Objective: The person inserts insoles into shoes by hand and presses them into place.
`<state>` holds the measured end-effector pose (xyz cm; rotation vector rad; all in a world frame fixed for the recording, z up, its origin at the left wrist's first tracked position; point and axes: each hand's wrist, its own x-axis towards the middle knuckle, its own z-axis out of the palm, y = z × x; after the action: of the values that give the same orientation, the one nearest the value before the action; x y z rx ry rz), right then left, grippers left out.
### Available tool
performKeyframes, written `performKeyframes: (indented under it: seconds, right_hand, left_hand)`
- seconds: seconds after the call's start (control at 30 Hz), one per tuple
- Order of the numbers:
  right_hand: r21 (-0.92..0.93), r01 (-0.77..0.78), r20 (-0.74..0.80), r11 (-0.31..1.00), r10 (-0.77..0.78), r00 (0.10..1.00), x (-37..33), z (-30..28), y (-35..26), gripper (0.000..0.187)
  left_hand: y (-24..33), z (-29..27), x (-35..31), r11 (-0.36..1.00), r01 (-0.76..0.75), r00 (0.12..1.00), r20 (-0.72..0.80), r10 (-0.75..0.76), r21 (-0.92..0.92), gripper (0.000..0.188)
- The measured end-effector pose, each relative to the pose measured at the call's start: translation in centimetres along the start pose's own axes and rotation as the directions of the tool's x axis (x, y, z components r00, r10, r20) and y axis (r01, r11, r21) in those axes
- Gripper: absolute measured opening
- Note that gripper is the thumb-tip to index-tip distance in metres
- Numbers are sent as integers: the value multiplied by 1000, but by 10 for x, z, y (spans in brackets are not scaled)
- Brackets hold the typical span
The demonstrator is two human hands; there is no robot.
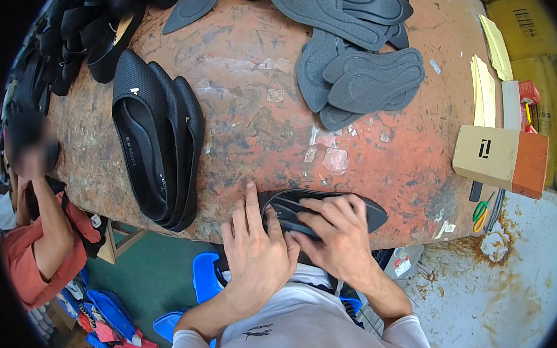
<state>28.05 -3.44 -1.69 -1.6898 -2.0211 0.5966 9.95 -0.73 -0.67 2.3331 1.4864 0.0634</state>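
Black flat shoe (332, 210) lies on its side at the near edge of the worn rust-orange table (255, 111), toe pointing right, opening facing up toward the camera. Both hands are on it.

Left hand (254, 249): palm down, pressed on the heel end of the shoe and the table edge. Index finger extended straight toward the far side, other fingers loosely curled. Flat press rather than a closed grasp.

Right hand (339, 234): laid over the middle of the shoe, fingers spread leftward across the opening and the insole inside. Fingers rest on top; whether the thumb closes underneath cannot be told, as it is hidden.

Surroundings:
- Left of centre, a row of black flat shoes (158, 140) standing on edge, nested against each other, well apart from the hands.
- Far left corner, a heap of more black shoes (85, 33).
- Far right of centre, a loose pile of grey insoles (361, 73), overlapping.
- Right edge of table: a cardboard box (501, 158) with an orange end; near it green-handled scissors (480, 212).
- Clear scraps of tape (335, 159) stuck on the table between insoles and hands.
- Another person in a red top (29, 266) sits at far left, below table level.
- Blue trays (205, 277) below the near table edge.
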Motion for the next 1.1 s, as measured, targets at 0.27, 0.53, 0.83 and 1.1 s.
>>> performKeyframes:
  seconds: [0.27, 0.53, 0.83, 1.1]
  right_hand:
    - [-298, -461, -148, 836, 436, 888, -21, -9, 7, 67]
    - [-228, -396, -35, 889, 399, 916, 1, -15, 21, 48]
    - [-318, -148, 116, 937, 194, 974, -2, -42, -35, 61]
    - [-235, -340, 147, 910, 379, 914, -7, -16, -4, 113]
  left_hand:
    - [3, 4, -5, 998, 24, 998, 50, -27, 51, 57]
    - [-9, -13, 4, 987, -117, 992, 38, 122, -112, 46]
    - [45, 83, 6, 798, -353, 933, -116, 341, -489, 43]
    - [57, 52, 40, 870, -120, 776, 501, 382, -478, 63]
